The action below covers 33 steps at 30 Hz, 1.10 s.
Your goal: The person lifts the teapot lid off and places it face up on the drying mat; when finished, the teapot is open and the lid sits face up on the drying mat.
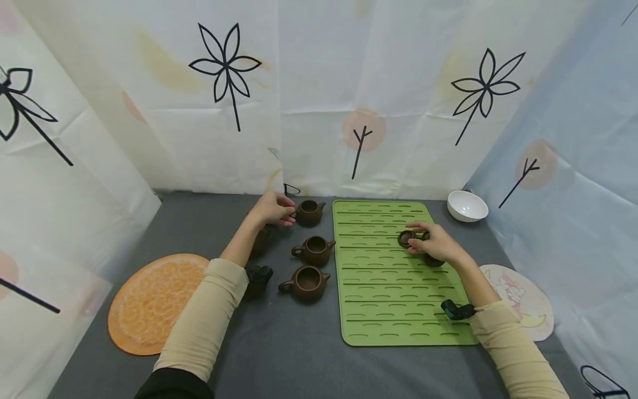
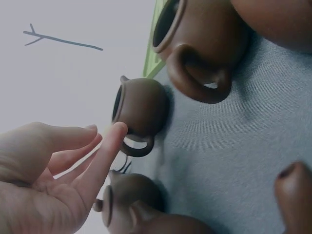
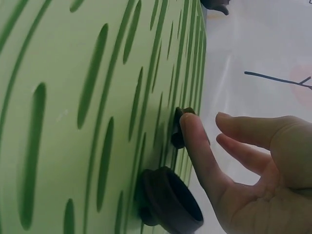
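My left hand (image 1: 271, 209) is at the back of the table, fingers extended with nothing between them. Its fingertips are right at the handle side of a small brown lidless teapot (image 1: 310, 213). Two more lidless teapots, a middle one (image 1: 317, 251) and a front one (image 1: 307, 284), line up nearer me. My right hand (image 1: 435, 244) is low over the green mat (image 1: 359, 310), thumb and fingers spread apart. In the right wrist view, one fingertip overlaps a small dark lid (image 3: 177, 134). Another upturned lid (image 3: 168, 200) lies nearer the wrist, beside the hand.
Left of the lidless row, lidded teapots (image 2: 132, 195) stand partly hidden beneath my left arm. An orange round mat (image 1: 154, 305) lies at left. A white bowl (image 1: 467, 206) is at the back right, with a pale round mat (image 1: 528, 302) nearer. Patterned cloth walls border the table.
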Available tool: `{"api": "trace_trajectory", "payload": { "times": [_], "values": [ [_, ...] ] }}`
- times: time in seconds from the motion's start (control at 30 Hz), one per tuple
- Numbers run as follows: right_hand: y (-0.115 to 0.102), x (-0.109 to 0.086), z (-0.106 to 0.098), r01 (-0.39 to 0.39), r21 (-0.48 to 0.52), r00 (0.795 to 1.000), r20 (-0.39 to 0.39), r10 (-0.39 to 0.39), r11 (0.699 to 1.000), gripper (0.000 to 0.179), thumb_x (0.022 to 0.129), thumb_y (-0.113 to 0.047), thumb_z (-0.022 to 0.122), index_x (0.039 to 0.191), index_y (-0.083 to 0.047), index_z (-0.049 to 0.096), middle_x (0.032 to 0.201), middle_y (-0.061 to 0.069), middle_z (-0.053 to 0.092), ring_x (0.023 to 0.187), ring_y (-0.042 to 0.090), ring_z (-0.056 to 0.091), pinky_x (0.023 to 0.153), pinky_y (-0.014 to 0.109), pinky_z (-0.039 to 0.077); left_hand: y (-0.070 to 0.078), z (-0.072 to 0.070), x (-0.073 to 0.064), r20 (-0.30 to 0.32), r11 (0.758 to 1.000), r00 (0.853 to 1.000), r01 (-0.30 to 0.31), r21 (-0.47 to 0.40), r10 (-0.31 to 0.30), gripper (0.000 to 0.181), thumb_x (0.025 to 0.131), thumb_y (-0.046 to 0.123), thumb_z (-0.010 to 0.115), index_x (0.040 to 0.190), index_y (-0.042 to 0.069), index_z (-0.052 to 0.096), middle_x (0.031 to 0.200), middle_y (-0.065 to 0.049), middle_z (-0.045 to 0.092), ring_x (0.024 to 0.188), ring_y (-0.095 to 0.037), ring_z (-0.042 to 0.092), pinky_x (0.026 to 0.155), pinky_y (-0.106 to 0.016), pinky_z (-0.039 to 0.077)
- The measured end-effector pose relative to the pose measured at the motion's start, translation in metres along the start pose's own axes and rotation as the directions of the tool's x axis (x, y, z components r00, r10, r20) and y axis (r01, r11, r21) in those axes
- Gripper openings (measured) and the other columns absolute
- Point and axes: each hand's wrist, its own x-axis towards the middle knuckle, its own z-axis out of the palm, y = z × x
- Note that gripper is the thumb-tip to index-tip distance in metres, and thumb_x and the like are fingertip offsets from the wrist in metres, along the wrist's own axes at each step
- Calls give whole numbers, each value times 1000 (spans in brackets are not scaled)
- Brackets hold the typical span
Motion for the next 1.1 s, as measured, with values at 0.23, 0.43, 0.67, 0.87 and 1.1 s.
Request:
{"api": "trace_trajectory", "payload": {
  "times": [0.23, 0.43, 0.67, 0.87, 1.1],
  "values": [
    [-10, -4, -1, 8, 0, 999, -36, -8, 1000, 62, 111, -6, 59, 166, 8, 33, 163, 43, 32, 102, 25, 81, 93, 38, 67, 4, -11, -11, 1, 999, 999, -33, -20, 33, 34, 112, 6, 57, 142, -8, 61, 146, -34, 60, 115, -41, 77, 99, -45, 65],
    [-27, -1, 5, 60, 40, 997, -42, -59, 997, 59, 111, -6, 60, 165, 4, 37, 163, 39, 37, 104, 18, 81, 98, 40, 66, 3, -25, -19, -19, 997, 997, -75, -9, 75, 35, 112, 8, 58, 142, -9, 61, 144, -35, 62, 101, -28, 79, 90, -33, 68],
    [-56, 13, 16, 137, 78, 989, -62, -132, 988, 55, 111, -7, 61, 162, 1, 44, 160, 35, 45, 97, 4, 79, 92, 32, 67, -4, -44, -27, -73, 997, 994, -75, 5, 75, 36, 112, 9, 59, 142, -10, 61, 143, -35, 63, 86, -9, 75, 73, -17, 63],
    [-81, 32, 32, 187, 112, 982, -52, -182, 976, 52, 111, -5, 60, 160, 1, 46, 158, 32, 48, 103, 18, 81, 93, 27, 66, -16, -56, -32, -126, 998, 991, -40, 57, 47, 36, 111, 10, 60, 141, -11, 62, 141, -33, 65, 87, -10, 72, 79, -22, 64],
    [-110, 57, 55, 224, 175, 975, -46, -219, 959, 46, 110, -4, 62, 154, 0, 53, 154, 27, 54, 110, 36, 79, 102, 46, 64, -32, -71, -36, -169, 983, 983, -44, 178, 75, 32, 109, 9, 63, 133, -12, 67, 126, -33, 72, 86, -16, 74, 82, -32, 66]
  ]
}}
